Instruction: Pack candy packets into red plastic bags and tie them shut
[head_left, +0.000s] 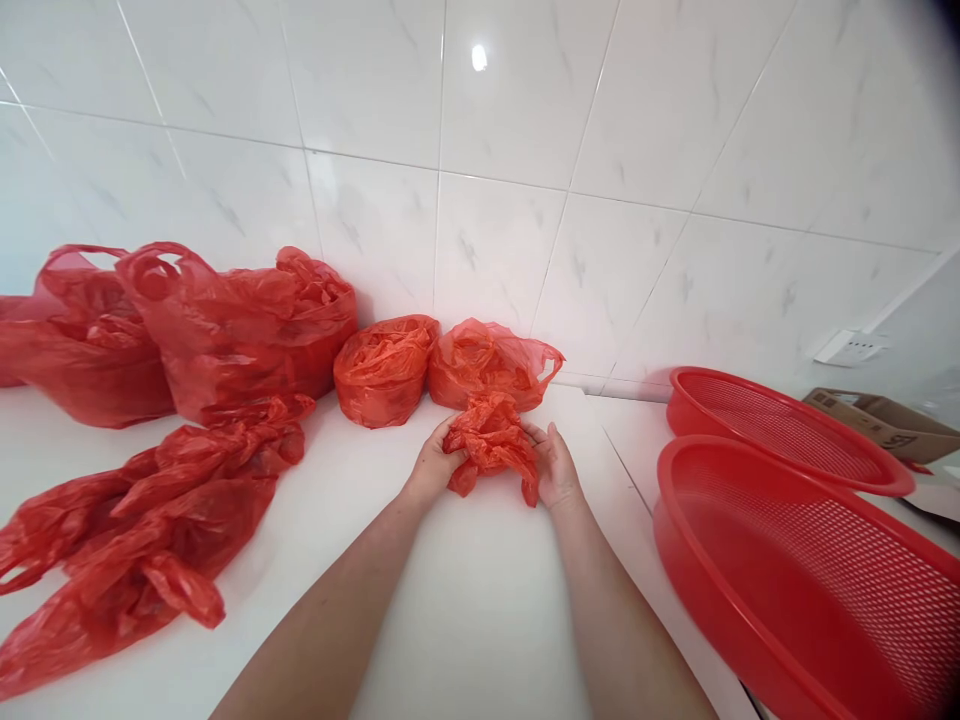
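A crumpled red plastic bag [493, 440] is held between my two hands, just above or on the white tabletop [480, 610]. My left hand [436, 462] grips its left side, thumb towards the middle. At its right side my right hand [553, 466] has its fingers against the plastic, the thumb raised; those fingers are partly hidden behind the bag. Directly behind it stands an open red plastic bag [487, 360] with loop handles and crumpled plastic inside. To the left of that one sits a rounded red bundle [384, 372].
Full red bags [247, 325] line the tiled wall [510, 110] at the left. Loose red bags [165, 530] lie in front of them. Two red mesh baskets [750, 560] occupy the right side, near a cardboard box [885, 420] and a wall socket [851, 347].
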